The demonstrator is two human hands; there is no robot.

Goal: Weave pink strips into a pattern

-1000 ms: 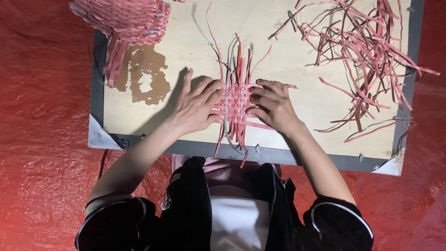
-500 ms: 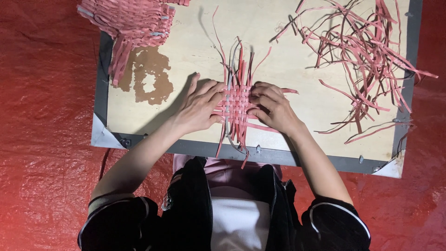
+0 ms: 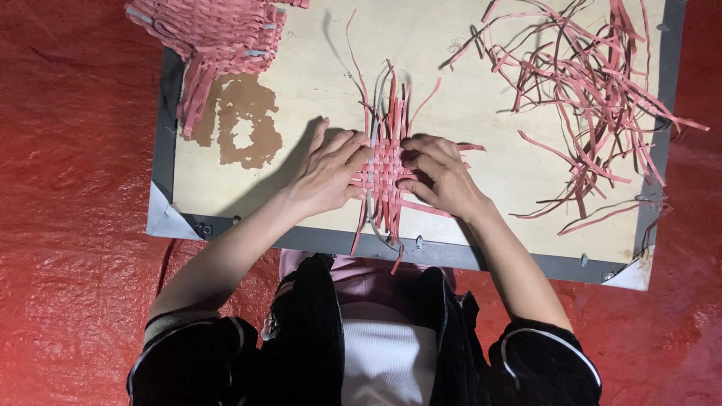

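Floor covering: a red sheet [image 3: 68,188], wrinkled and shiny, lies under everything and shows on all sides of the board.
Surface: a pale wooden board [image 3: 481,98] with a dark grey rim rests on the red sheet; a brown patch where the top layer is worn off sits near its left edge.
Loose strips: a tangled heap of pink strips [image 3: 579,98] is spread over the right part of the board, well apart from the hands.
Finished weave: a larger pink woven piece [image 3: 210,37] lies at the top left corner of the board, its fringe hanging toward the worn patch.
Woven mat: a small pink woven mat [image 3: 382,169] lies flat near the front middle of the board, between the two hands, with loose strip ends fanning out above and below it.
Left hand: the left hand [image 3: 327,173] lies flat, fingers spread, fingertips pressing on the mat's left edge; its grip is wide and holds nothing.
Right hand: the right hand [image 3: 444,177] has curled fingers resting on the mat's right edge; whether they pinch a strip cannot be told.
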